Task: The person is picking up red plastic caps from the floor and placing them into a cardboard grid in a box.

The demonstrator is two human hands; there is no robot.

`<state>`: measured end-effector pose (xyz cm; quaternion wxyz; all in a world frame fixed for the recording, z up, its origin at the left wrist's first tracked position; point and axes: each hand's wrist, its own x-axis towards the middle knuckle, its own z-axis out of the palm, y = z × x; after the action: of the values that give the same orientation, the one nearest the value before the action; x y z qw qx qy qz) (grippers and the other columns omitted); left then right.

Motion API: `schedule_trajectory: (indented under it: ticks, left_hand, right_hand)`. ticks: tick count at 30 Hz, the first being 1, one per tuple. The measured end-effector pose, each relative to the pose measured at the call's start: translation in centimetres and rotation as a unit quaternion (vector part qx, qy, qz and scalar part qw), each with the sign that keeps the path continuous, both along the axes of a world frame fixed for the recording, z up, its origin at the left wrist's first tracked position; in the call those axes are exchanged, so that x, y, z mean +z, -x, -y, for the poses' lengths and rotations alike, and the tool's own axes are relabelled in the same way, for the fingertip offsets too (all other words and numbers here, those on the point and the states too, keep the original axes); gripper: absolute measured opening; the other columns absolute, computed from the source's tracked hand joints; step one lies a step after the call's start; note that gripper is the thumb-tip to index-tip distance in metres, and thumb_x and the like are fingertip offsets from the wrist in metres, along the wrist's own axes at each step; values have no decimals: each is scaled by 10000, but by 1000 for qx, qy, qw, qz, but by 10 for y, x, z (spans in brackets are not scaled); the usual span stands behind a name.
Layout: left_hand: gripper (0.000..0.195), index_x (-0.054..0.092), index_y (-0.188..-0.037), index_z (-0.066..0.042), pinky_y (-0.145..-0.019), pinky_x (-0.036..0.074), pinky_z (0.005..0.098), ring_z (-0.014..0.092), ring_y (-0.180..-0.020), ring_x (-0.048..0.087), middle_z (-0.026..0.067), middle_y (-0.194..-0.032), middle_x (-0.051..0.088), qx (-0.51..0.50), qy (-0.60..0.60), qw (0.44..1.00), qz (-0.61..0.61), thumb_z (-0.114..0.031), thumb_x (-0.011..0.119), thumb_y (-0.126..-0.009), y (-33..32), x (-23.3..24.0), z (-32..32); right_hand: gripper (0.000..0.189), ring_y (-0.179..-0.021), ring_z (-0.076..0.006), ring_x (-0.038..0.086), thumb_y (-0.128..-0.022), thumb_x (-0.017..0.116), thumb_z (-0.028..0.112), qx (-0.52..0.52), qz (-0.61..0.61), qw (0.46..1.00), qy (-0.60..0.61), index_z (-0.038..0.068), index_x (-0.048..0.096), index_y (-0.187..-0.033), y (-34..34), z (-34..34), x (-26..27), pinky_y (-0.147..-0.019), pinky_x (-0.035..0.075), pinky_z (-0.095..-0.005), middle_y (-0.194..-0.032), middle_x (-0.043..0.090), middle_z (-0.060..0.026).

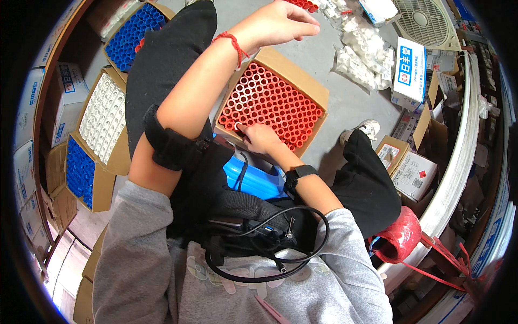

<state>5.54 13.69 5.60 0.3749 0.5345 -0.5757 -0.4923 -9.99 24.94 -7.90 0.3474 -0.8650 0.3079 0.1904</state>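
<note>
A cardboard box point(289, 69) on the floor before me holds rows of red tubular fittings point(275, 97), their round ends facing up. My right hand point(261, 138) is over its near edge, the index fingertip at a pale ring point(238, 126) in the near left corner; whether the curled fingers hold something is hidden. My left hand point(289, 24) hangs beyond the far side of the box, thumb and fingers a little apart, with nothing visible between them. More red fittings point(303, 4) lie just past it at the top edge.
Boxes of blue tubes point(135, 36), white fittings point(103, 117) and blue parts point(80, 170) stand at left. Bagged white fittings point(362, 60), a fan point(423, 20) and a white-and-blue carton point(408, 73) are at upper right. A red twine roll point(398, 235) is by my right knee.
</note>
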Motion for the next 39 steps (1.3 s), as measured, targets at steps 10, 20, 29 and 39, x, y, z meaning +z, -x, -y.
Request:
schedule_trajectory:
  ticks: [10, 20, 29, 39]
  left_hand:
    - [253, 566, -944, 52, -669, 428, 242, 117, -697, 536, 72, -771, 594, -3, 3, 990, -141, -120, 560, -759, -1, -4, 5]
    - [249, 572, -940, 45, -669, 426, 242, 112, -696, 534, 66, -767, 596, -5, 8, 991, -132, -124, 555, -758, -2, -2, 5]
    - [242, 581, -927, 34, -642, 422, 233, 106, -673, 527, 58, -744, 591, -4, -11, 991, -134, -140, 560, -761, -1, 3, 3]
    - [263, 591, -920, 14, -555, 409, 224, 92, -621, 498, 39, -717, 579, -8, -21, 994, -105, -195, 566, -762, -2, 3, 3]
  right_hand:
    - [203, -691, -319, 571, -704, 465, 123, 11, 18, 1000, 17, 40, 510, -884, 0, -1, -3, -643, 459, -412, -687, 574, -182]
    - [203, -712, -307, 576, -674, 485, 114, 7, -8, 1000, -24, 28, 579, -832, -2, -2, -9, -666, 464, -388, -705, 586, -157]
    - [451, -702, -211, 593, -625, 491, 117, 20, -212, 956, -199, 48, 489, -1071, -6, 1, -13, -660, 459, -314, -684, 604, -111]
    - [729, -589, -161, 603, -671, 521, 102, -112, -218, 915, -322, 133, 176, -1313, -5, -5, -20, -637, 458, -302, -670, 620, -72]
